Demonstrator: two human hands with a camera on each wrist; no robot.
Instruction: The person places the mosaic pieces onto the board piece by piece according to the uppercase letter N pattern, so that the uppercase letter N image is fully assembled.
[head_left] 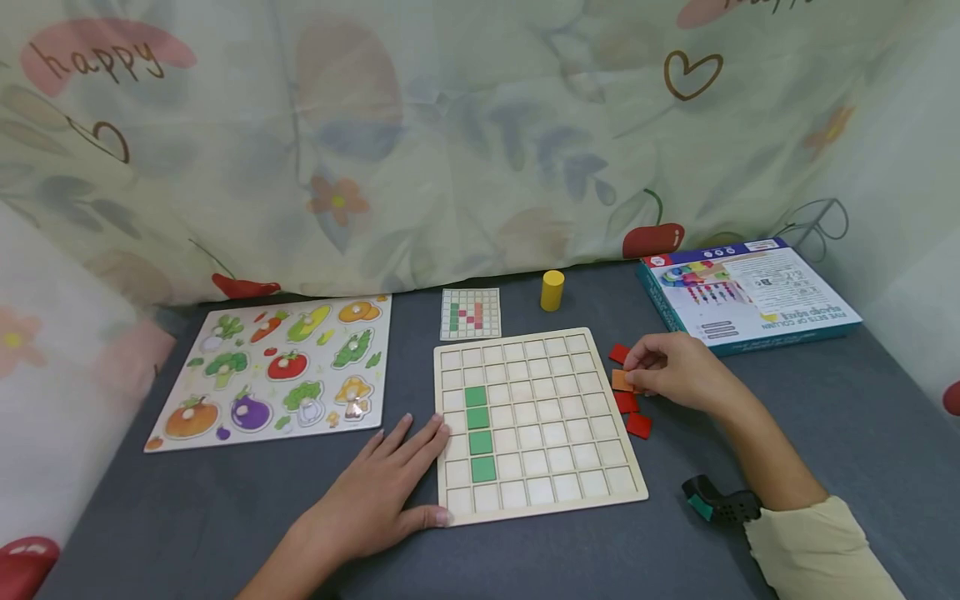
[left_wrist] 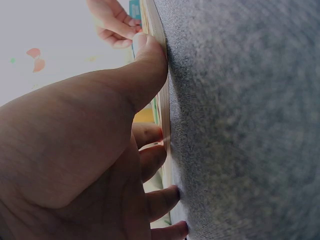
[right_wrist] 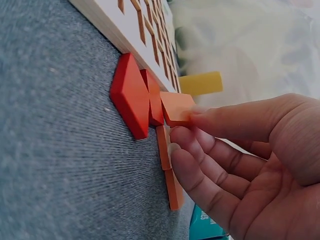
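A wooden grid board point(head_left: 551, 495) lies in front of me, with a column of green tiles point(head_left: 481, 442) set in its left part. My left hand point(head_left: 378, 500) rests at the board's left edge, fingers spread and touching the rim. At the right edge, my right hand point(head_left: 686, 372) pinches an orange square tile point(right_wrist: 177, 107) between thumb and fingers, tilted up from the table. Red tiles point(right_wrist: 129, 95) lie close beside it, and more orange pieces point(right_wrist: 172, 187) sit under the fingers in the right wrist view.
A small pattern card point(head_left: 471, 333) and a yellow cylinder point(head_left: 552, 291) stand behind the board. To the left lies a vegetable puzzle board point(head_left: 255, 375); a flat game box point(head_left: 780, 292) is at the back right. A patterned curtain point(head_left: 450, 150) hangs behind the table.
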